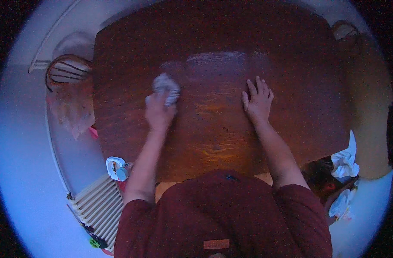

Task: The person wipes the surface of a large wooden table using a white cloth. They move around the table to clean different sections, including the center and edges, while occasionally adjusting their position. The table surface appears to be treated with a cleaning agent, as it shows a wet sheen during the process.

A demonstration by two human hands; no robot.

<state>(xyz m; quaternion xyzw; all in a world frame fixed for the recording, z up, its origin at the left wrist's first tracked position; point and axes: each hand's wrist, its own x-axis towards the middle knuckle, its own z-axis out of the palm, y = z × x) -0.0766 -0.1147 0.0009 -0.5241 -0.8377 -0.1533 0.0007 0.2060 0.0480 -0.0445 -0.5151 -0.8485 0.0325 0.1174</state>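
Note:
A dark brown wooden table spreads out before me, with light shining off its middle. My left hand is closed on a crumpled pale cloth and presses it to the tabletop, left of the middle. The hand and cloth are slightly blurred. To the right, my right hand lies flat on the wood with its fingers spread and nothing in it. Both forearms reach forward from dark red sleeves.
At the left stands a chair with a curved, barred back. A white radiator is at the lower left, below a small white container. Crumpled white plastic or paper lies beyond the table's right edge, beside a tan surface.

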